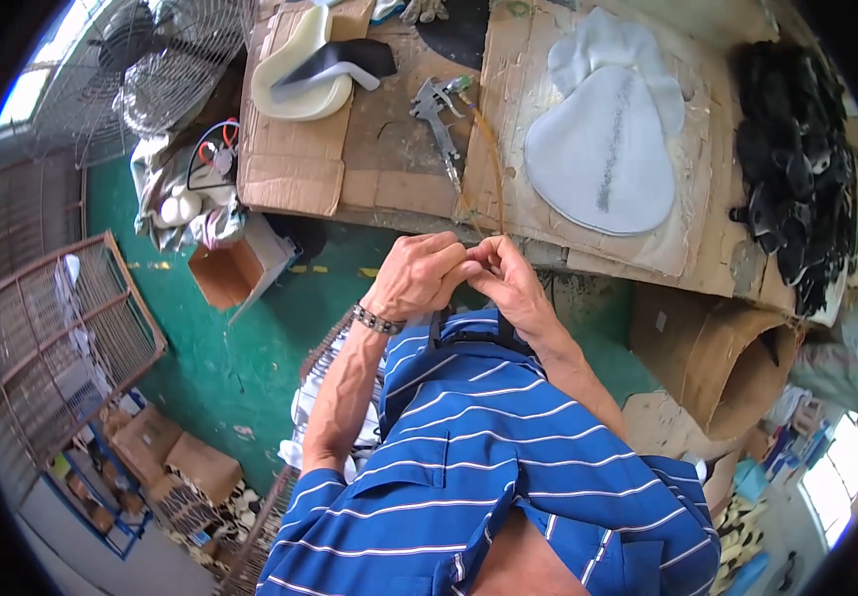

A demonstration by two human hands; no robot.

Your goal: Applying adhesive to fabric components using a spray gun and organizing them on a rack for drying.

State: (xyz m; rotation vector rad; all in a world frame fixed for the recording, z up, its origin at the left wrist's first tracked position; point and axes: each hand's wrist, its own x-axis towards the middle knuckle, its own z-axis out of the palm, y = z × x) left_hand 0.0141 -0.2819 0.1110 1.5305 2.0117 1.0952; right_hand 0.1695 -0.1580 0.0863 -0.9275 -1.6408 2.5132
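My left hand and my right hand meet fingertip to fingertip just in front of the cardboard-covered workbench. The fingers of both are pinched together; whatever small thing sits between them is too small to make out. A bead bracelet circles my left wrist. On the bench past my hands lie a metal spray gun with a thin hose, and a pale grey foam pad shaped like a seat.
A cream seat shell with a black piece lies at the bench's far left. A heap of black parts fills the right end. A fan, wire cage, cardboard boxes and a rolled cardboard stand on the green floor.
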